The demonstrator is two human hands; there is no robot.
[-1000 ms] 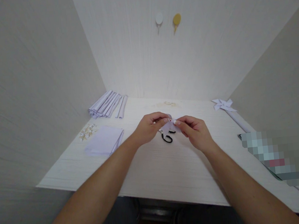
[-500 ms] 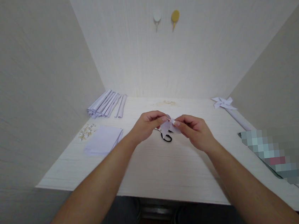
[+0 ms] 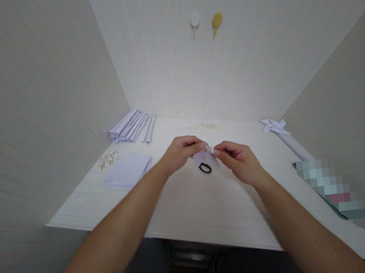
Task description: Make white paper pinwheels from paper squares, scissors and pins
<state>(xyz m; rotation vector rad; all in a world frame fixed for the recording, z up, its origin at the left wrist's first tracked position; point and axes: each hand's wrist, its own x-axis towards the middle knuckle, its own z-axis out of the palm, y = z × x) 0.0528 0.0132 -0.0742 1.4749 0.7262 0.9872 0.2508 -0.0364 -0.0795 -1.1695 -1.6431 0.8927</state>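
Observation:
Above the middle of the white table [image 3: 183, 206], my left hand [image 3: 184, 151] pinches a small piece of white paper [image 3: 206, 158] from the left. From the right, my right hand [image 3: 235, 157] grips the same paper near its folded, bunched top between thumb and index finger. Its lower part hangs as a flat flap. Below and partly behind the paper lies a pair of scissors [image 3: 205, 168]; a black handle loop shows and the rest is mostly hidden.
Rolled paper tubes [image 3: 129, 127] lie back left, with small white-and-gold pieces [image 3: 108, 159] and stacked paper sheets [image 3: 130, 170] nearer. A paper pinwheel [image 3: 274, 126] on a paper stick and a blurred-out object [image 3: 325, 191] lie right. Two hooks, white [image 3: 194, 20] and yellow [image 3: 217, 20], are on the wall.
The paper between my hands has turned a little, and its flap now hangs flatter toward the scissors. Both hands keep their pinch in nearly the same place. The view has shifted slightly.

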